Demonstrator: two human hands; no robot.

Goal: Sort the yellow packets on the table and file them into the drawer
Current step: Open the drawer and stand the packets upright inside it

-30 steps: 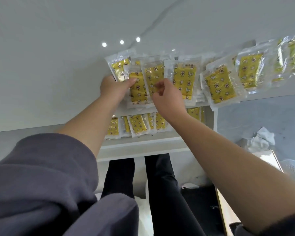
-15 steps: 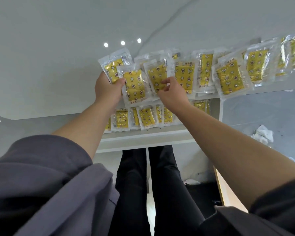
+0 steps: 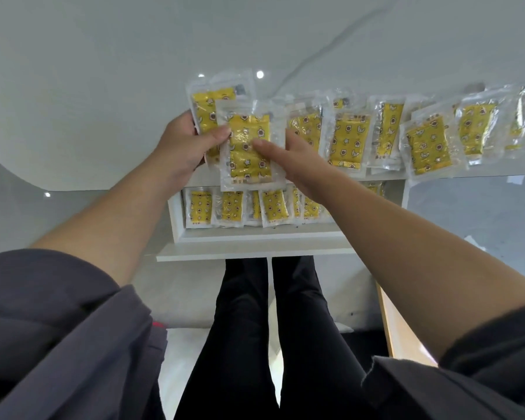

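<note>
The front packet (image 3: 249, 147) is held up over the near edge of the white table (image 3: 103, 86), its long axis running away from the person, yellow printed face towards the camera. The left hand (image 3: 179, 144) grips its left edge, thumb on the face, together with a rear packet (image 3: 206, 107) that is largely covered. The right hand (image 3: 300, 159) pinches the right edge, thumb across the face, its fingers mostly hidden behind. A row of packets (image 3: 346, 140) lies overlapping along the table edge to the right, the last ones cut off by the frame. Directly below, the drawer (image 3: 255, 237) stands open with filed packets (image 3: 231, 207) upright in a line; the right forearm hides its right end.
</note>
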